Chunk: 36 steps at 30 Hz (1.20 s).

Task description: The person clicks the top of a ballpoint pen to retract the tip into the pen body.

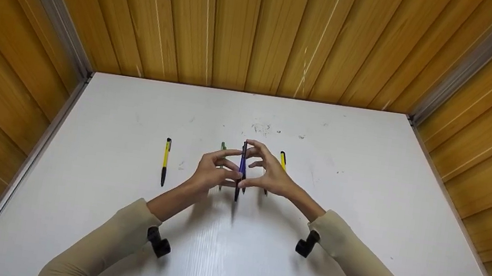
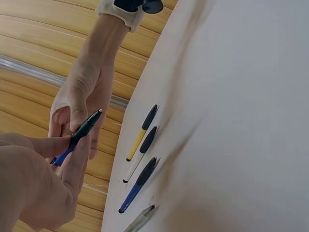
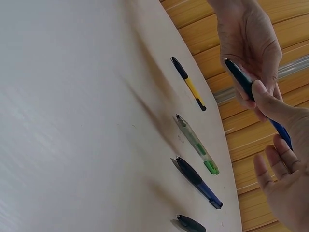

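Observation:
A blue pen with a black grip (image 1: pixel 242 164) is held raised above the table, between both hands. My left hand (image 1: pixel 215 171) pinches it with thumb and fingers; in the left wrist view the black tip sticks out beyond this pinch. From the other side, my right hand (image 1: pixel 274 175) also holds the pen, with its thumb against the grip (image 3: pixel 240 75) and its index finger near the far end. The other right fingers (image 3: pixel 277 162) are bent and apart from the pen. Beneath the hands lies a second blue pen (image 3: pixel 203 187), beside a clear green pen (image 3: pixel 194 141).
On the white table (image 1: pixel 110 215), a yellow pen (image 1: pixel 166 160) lies to the left and another yellow pen (image 1: pixel 283 159) to the right. A white pen (image 2: pixel 141 158) lies between the right yellow pen and the second blue one. Wood-panelled walls (image 1: pixel 261 29) enclose the table.

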Tool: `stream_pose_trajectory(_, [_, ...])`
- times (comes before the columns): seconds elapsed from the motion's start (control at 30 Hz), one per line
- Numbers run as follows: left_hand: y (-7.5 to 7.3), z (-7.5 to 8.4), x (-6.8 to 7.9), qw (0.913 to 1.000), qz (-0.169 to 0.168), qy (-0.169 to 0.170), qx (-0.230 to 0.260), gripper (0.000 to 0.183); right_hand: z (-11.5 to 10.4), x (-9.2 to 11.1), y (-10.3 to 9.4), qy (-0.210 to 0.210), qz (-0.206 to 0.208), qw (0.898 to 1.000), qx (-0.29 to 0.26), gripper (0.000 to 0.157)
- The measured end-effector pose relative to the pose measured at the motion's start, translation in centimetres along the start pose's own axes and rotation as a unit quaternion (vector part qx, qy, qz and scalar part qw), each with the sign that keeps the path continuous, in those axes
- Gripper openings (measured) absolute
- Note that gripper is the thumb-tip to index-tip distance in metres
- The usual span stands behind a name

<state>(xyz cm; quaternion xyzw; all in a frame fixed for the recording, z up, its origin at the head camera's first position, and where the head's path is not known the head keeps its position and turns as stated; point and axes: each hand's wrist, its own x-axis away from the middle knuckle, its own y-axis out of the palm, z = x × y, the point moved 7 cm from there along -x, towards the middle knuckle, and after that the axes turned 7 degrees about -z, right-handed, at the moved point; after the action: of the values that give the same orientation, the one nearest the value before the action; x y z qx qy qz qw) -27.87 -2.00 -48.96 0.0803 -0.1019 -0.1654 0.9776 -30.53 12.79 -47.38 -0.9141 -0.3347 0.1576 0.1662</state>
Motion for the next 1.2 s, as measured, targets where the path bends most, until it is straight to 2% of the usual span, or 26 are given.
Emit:
stream_pose_trajectory(0.47, [0.07, 0.11, -0.52, 1.0, -0.006, 0.007, 0.004, 0.06, 0.48, -0.28, -0.29, 0.014, -0.022, 1.0, -0.009, 0.102])
stream_pose_trajectory(0.63, [0.04, 0.07, -0.57, 0.9999, -0.012, 0.002, -0.004, 0.059, 0.76, -0.45, -0.45, 0.019, -0.036, 0.999, -0.01, 0.107])
stream_pose_trajectory(0.8, [-0.05, 0.33, -0.69, 0.9997, -0.013, 0.011, -0.016, 0.06, 0.52, -0.66, -0.78, 0.022, -0.036, 0.999, -0.007, 0.106])
stream_pose_trajectory(1.2, [-0.57, 0.27, -0.46, 0.9998, -0.014, 0.01, -0.012, 0.06, 0.73, -0.73, -0.58, 0.03, -0.051, 0.998, 0.013, 0.106])
